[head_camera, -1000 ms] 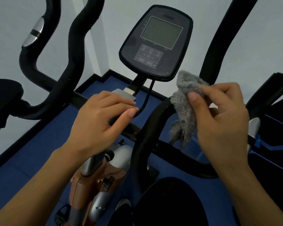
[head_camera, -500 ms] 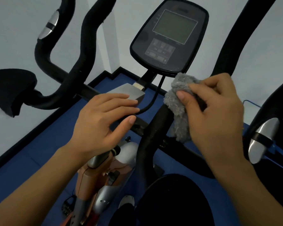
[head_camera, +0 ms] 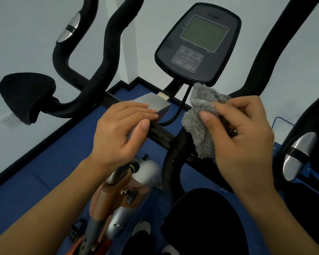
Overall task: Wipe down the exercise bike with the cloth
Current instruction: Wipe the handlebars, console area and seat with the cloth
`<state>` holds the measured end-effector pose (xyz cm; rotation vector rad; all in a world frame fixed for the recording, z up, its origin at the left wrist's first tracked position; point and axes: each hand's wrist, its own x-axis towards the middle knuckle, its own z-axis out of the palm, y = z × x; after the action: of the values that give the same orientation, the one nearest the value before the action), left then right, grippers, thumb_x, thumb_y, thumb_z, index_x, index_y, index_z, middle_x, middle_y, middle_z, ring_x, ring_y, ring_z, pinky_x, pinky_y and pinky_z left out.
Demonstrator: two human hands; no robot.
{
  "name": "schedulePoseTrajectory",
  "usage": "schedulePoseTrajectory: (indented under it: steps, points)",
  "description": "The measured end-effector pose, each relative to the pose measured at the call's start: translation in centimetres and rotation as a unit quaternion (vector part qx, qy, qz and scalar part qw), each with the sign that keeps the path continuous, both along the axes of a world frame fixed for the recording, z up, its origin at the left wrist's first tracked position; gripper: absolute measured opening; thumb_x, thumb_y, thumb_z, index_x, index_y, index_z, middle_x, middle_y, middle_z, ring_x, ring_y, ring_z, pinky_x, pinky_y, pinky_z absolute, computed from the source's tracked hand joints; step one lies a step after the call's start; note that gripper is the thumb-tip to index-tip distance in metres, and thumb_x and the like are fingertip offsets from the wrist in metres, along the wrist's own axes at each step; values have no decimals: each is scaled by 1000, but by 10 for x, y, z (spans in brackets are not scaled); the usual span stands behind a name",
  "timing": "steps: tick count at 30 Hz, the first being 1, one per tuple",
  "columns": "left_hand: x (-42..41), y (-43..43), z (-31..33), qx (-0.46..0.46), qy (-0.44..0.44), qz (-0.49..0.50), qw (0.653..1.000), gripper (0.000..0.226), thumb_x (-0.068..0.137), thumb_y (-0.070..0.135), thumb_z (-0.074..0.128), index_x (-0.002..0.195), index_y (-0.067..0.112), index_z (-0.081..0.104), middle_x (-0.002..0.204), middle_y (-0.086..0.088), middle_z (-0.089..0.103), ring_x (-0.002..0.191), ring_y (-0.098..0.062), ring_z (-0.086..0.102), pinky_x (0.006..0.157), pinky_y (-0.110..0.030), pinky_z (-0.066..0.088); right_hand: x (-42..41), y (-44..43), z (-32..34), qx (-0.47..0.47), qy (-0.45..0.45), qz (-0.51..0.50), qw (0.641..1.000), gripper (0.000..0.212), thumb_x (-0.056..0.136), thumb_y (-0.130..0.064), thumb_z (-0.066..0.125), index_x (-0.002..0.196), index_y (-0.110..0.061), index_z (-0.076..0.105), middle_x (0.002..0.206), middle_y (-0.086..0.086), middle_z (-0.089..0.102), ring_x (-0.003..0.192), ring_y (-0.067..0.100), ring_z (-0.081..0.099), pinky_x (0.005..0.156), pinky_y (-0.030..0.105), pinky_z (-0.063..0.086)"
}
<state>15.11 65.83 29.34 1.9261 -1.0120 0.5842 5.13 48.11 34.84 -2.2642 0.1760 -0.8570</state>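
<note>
The exercise bike's black console (head_camera: 198,45) with its grey-green screen stands at the top centre, above black handlebars (head_camera: 109,57). My right hand (head_camera: 241,138) grips a fluffy grey cloth (head_camera: 201,124), bunched just under the console's lower edge and over a black handlebar tube (head_camera: 175,155). My left hand (head_camera: 120,133) rests with nearly straight fingers on the grey metal clamp block (head_camera: 155,103) of the handlebar stem, thumb beneath it.
A black padded armrest (head_camera: 26,96) sticks out at the left. Silver pulse grips (head_camera: 298,155) sit on the right bar. The orange-and-silver frame (head_camera: 122,199) runs down between my arms, the black seat (head_camera: 201,223) below. Blue floor and white walls surround the bike.
The view has shifted so the console and bars sit further right and higher. My right hand has brought the cloth up close under the console. My left hand has stayed on the clamp block.
</note>
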Motion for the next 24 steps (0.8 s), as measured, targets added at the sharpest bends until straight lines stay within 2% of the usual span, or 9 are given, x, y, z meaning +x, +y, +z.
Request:
schedulePoseTrajectory:
  steps: [3, 5, 9, 14, 17, 19, 21, 22, 24]
  points:
    - [1, 0, -3, -14, -8, 4, 1000, 55, 100, 34, 28, 90, 3, 72, 95, -6, 70, 98, -22, 65, 84, -46, 50, 2, 7, -6, -46, 44, 2, 998, 28, 84, -27, 62, 106, -9, 66, 96, -1, 41, 87, 18, 48, 76, 16, 40]
    - [1, 0, -4, -21, -12, 6, 1000, 55, 100, 34, 28, 90, 2, 72, 95, -7, 70, 96, -22, 65, 83, -46, 50, 0, 7, -8, -67, 52, 12, 996, 27, 84, -26, 61, 104, -9, 67, 94, -2, 42, 84, 19, 48, 75, 19, 41]
    - [1, 1, -5, -30, -17, 6, 999, 54, 100, 33, 28, 90, 2, 72, 95, -6, 70, 95, -21, 66, 85, -44, 50, 0, 10, -10, -34, 35, 8, 999, 23, 84, -21, 62, 101, -8, 68, 89, 0, 45, 77, 6, 45, 71, 7, 38]
    - [0, 0, -3, -39, -3, 11, 999, 55, 100, 33, 27, 92, 3, 72, 98, -5, 70, 97, -19, 65, 86, -41, 49, -4, 3, 0, -8, 73, 33, 997, 26, 82, -29, 60, 100, -13, 69, 86, -1, 49, 73, 7, 49, 68, 6, 40]
    - [0, 0, -3, -62, -4, 34, 998, 55, 100, 33, 26, 93, 1, 71, 101, -6, 68, 98, -20, 64, 83, -42, 50, -5, 4, 7, -13, 50, 25, 998, 24, 84, -30, 61, 99, -14, 68, 87, -2, 48, 77, 4, 50, 70, 3, 39]
    - [-1, -1, -3, -70, -6, 42, 997, 55, 100, 32, 26, 93, 0, 70, 102, -6, 67, 98, -20, 64, 82, -42, 50, -6, 15, 5, -62, 66, 50, 995, 23, 82, -28, 61, 96, -12, 69, 89, -1, 50, 80, 8, 49, 73, 11, 42]
    - [-1, -1, -2, -76, -2, 42, 996, 55, 100, 32, 25, 94, -1, 69, 103, -7, 66, 98, -21, 64, 81, -42, 50, -4, 23, 0, -132, 82, 72, 985, 22, 80, -26, 63, 92, -10, 71, 88, 2, 54, 83, 17, 47, 73, 26, 43]
    - [-1, 0, -2, -78, 0, 43, 996, 56, 100, 32, 24, 94, -1, 69, 103, -7, 67, 98, -22, 63, 82, -42, 50, -2, 26, -2, -151, 80, 71, 983, 21, 80, -25, 63, 90, -9, 72, 86, 3, 57, 82, 19, 46, 72, 29, 41]
    - [0, 0, -2, -73, 1, 45, 996, 57, 100, 33, 23, 95, -1, 69, 103, -8, 67, 98, -21, 63, 82, -41, 50, 8, 29, -3, -143, 71, 55, 986, 18, 80, -22, 65, 87, -8, 73, 84, 4, 60, 80, 18, 44, 71, 25, 37]
